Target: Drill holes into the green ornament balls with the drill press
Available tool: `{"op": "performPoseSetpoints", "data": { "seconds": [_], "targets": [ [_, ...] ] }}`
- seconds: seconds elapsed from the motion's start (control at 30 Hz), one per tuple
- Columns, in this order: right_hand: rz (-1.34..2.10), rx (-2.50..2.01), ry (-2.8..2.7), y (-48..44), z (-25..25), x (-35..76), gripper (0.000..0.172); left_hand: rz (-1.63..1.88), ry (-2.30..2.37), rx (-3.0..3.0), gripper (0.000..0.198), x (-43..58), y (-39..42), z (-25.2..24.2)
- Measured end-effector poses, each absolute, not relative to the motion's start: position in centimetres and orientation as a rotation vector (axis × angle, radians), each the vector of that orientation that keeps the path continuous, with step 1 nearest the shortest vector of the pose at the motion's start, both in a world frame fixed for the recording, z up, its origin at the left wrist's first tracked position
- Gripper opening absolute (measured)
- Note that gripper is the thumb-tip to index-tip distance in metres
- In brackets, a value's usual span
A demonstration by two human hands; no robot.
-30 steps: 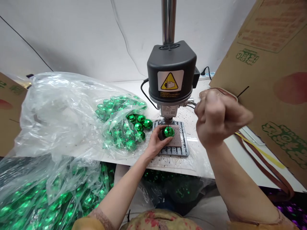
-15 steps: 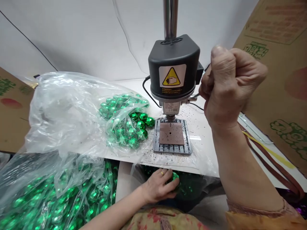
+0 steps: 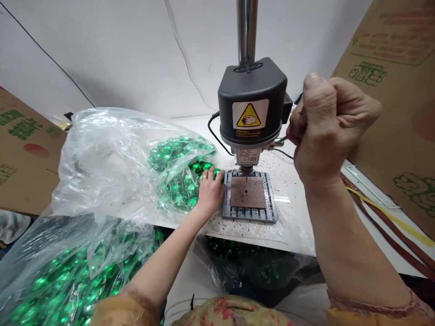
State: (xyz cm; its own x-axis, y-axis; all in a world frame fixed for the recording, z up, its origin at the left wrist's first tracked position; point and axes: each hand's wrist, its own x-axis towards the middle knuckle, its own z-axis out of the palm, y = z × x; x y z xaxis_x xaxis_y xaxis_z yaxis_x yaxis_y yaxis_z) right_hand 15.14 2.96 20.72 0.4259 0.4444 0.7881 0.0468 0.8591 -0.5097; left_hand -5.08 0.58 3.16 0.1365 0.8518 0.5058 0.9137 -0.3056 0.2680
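My right hand is closed in a fist on the feed lever of a small black drill press; the lever's grip is hidden inside the fingers. My left hand lies over shiny green faceted balls at the mouth of a clear plastic bag, its fingers apart and touching them. Below the drill bit, a brown square plate with a dark hole rests on the slotted metal base. No ball is on the plate.
Dark shavings are scattered on the white table around the base. Another plastic bag of green balls is at the lower left, and more green balls show below the table edge. Cardboard boxes flank both sides. Brown straps lie at the right.
My left hand has moved from the green balls below the table edge up to those on the table, leaving behind the ball at its fingers. My right hand stays on the lever.
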Motion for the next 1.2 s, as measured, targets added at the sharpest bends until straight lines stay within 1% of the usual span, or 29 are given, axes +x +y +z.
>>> {"op": "performPoseSetpoints", "data": {
  "seconds": [0.03,0.1,0.17,0.2,0.23,0.3,0.37,0.43,0.5,0.53,0.6,0.73,0.83,0.93,1.2],
  "targets": [
    [0.266,-0.499,-1.114,2.9,20.8,15.1,0.046,-0.836,-1.870,-2.287,0.044,-5.4,2.2,3.3],
    [0.282,-0.509,-1.119,2.8,20.9,15.1,0.046,-0.774,-1.937,-2.333,0.042,-6.1,4.4,3.3],
    [0.290,-0.520,-1.122,2.7,20.9,15.1,0.046,-0.854,-1.917,-2.401,0.035,-6.7,5.3,3.4],
    [0.289,-0.517,-1.122,2.7,20.9,15.1,0.047,-0.968,-1.910,-2.417,0.033,-6.8,5.4,3.6],
    [0.285,-0.512,-1.121,2.8,20.9,15.1,0.047,-1.130,-1.928,-2.421,0.031,-6.9,5.2,3.8],
    [0.277,-0.517,-1.127,2.9,20.9,15.1,0.048,-1.573,-2.046,-2.421,0.031,-6.7,4.3,4.5],
    [0.269,-0.540,-1.133,3.0,20.9,15.2,0.049,-2.082,-2.212,-2.419,0.035,-6.1,3.1,5.2],
    [0.264,-0.559,-1.138,3.0,20.9,15.2,0.050,-2.513,-2.330,-2.398,0.039,-5.3,2.1,5.5],
    [0.257,-0.555,-1.138,2.9,20.9,15.2,0.050,-2.763,-2.405,-2.341,0.044,-4.6,1.2,5.4],
    [0.254,-0.554,-1.145,2.8,21.0,15.2,0.050,-2.814,-2.432,-2.320,0.047,-4.2,0.9,5.2],
    [0.243,-0.568,-1.166,2.7,21.0,15.2,0.050,-2.763,-2.461,-2.341,0.053,-3.7,0.4,4.5],
    [0.210,-0.597,-1.203,2.7,20.9,15.2,0.051,-2.442,-2.319,-2.561,0.060,-3.3,0.1,3.0],
    [0.214,-0.614,-1.209,2.8,20.9,15.2,0.051,-2.358,-2.185,-2.630,0.056,-3.1,0.2,2.2],
    [0.233,-0.605,-1.193,2.8,20.9,15.2,0.052,-2.185,-2.130,-2.712,0.052,-3.0,0.4,2.0],
    [0.253,-0.552,-1.157,2.8,21.0,15.0,0.051,-1.732,-2.128,-2.758,0.055,-2.5,0.4,2.1]
  ]
}}
